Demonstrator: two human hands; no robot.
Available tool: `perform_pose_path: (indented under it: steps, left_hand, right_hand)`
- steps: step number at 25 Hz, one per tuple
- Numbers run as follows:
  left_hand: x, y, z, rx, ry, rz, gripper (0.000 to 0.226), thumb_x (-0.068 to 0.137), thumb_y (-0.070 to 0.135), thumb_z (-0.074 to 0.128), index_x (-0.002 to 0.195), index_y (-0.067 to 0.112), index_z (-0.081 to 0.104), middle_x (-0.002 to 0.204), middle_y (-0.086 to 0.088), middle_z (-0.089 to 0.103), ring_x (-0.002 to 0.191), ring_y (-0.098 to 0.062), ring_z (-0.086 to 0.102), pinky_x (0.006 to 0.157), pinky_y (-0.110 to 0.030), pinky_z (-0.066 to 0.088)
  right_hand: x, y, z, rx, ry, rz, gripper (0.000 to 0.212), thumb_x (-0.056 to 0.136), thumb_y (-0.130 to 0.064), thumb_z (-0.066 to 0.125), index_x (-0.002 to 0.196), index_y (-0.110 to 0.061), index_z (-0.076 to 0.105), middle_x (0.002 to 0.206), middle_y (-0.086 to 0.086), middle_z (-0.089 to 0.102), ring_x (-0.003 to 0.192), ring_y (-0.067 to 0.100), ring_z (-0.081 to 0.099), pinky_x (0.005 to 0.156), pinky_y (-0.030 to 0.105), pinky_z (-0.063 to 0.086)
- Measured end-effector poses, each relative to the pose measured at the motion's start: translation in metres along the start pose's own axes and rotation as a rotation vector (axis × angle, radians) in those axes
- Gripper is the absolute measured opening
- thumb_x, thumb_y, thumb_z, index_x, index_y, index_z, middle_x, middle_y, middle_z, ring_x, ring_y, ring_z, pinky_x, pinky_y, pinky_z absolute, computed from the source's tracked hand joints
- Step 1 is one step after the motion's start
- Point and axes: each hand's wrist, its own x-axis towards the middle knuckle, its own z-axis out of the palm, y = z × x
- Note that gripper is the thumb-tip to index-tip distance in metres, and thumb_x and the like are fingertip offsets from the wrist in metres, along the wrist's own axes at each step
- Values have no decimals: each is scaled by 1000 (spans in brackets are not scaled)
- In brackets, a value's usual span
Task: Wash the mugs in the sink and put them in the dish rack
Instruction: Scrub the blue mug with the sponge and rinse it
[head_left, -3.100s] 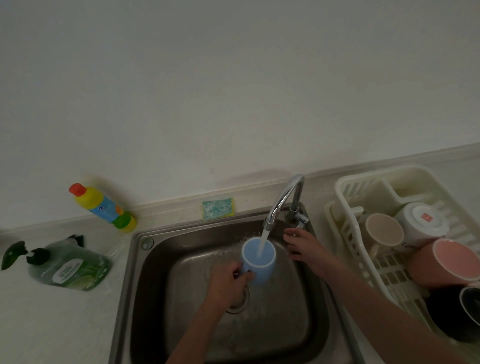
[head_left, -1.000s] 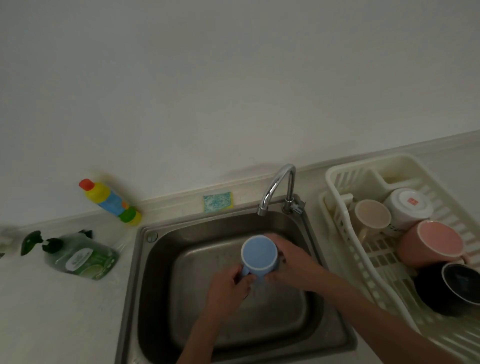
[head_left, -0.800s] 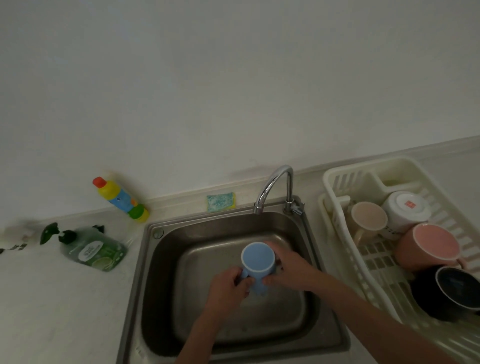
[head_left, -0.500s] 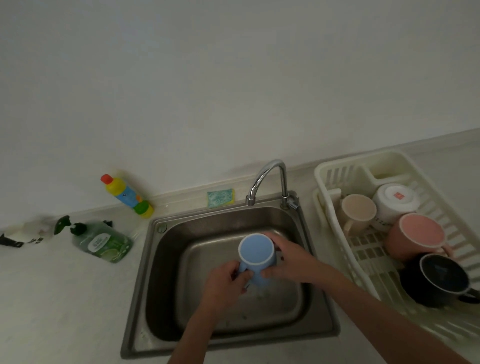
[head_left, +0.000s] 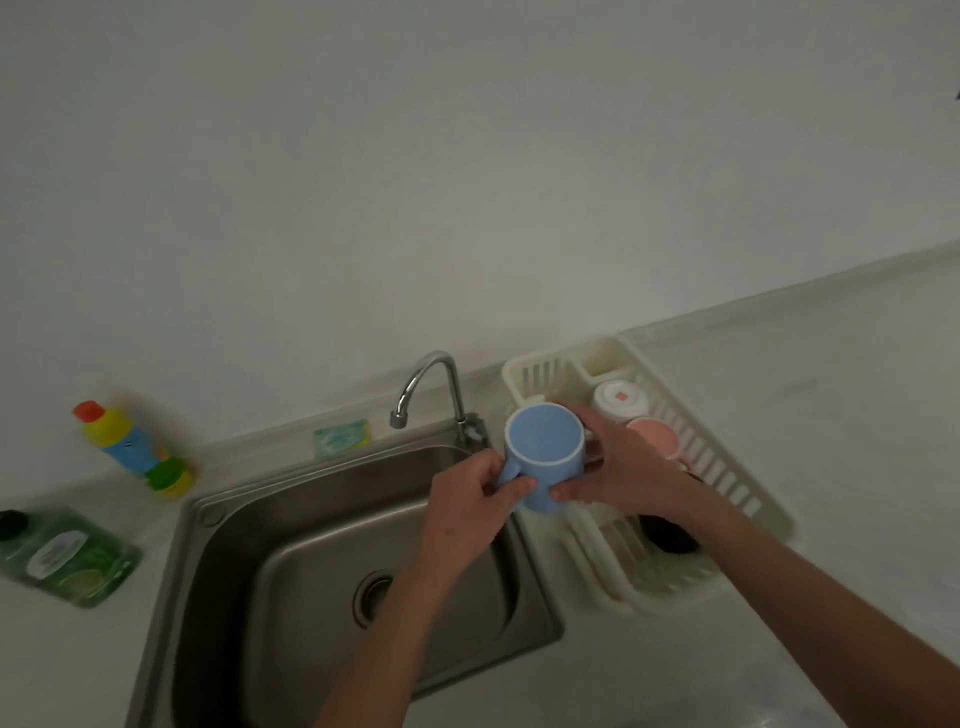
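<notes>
Both hands, the left hand (head_left: 467, 499) gripping the handle and the right hand (head_left: 618, 467) cupping the wall, are holding the blue mug (head_left: 545, 457) over the dish rack (head_left: 727, 467), seemingly for steady placement.

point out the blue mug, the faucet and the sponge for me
blue mug (head_left: 544, 435): head view, on its pale blue inside, seen through the mouth.
faucet (head_left: 435, 359): head view, on the top of the curved chrome spout.
sponge (head_left: 340, 439): head view, on the middle of its green face.
</notes>
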Motion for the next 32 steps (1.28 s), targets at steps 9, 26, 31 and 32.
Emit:
perform_pose_path:
  steps: [9,26,31,32]
  left_hand:
    - [19,52,68,4,-130,30,65,84,39,75,140,24,44,121,4,67,104,-10,65,75,-12,45]
    - [34,59,148,133,64,-286,73,67,44,87,128,29,50,113,19,56,90,10,53,78,-5,47]
    - [45,38,150,279,35,-266,90,58,57,88,134,25,51,152,10,14,137,-6,24,114,-24,27]
    - [47,34,153,259,39,-237,95,56,61,87,137,27,50,153,14,3,138,-2,11,114,-21,18]
  right_hand:
    - [-11,27,-76,-134,-35,-35,90,62,-23,94,128,-48,37,126,-22,53,109,-19,50,79,1,41]
    - [50,111,-102,-208,-354,-240,88,52,-70,83,127,-48,42,121,-28,55,112,-6,54,95,22,47]
    - [58,132,-88,-531,-330,-223,106,46,-91,59,137,-45,32,132,-16,50,131,11,34,117,50,21]
    - [56,132,-87,-571,-341,-203,110,46,-91,56,142,-43,28,135,-14,47,135,13,29,119,52,14]
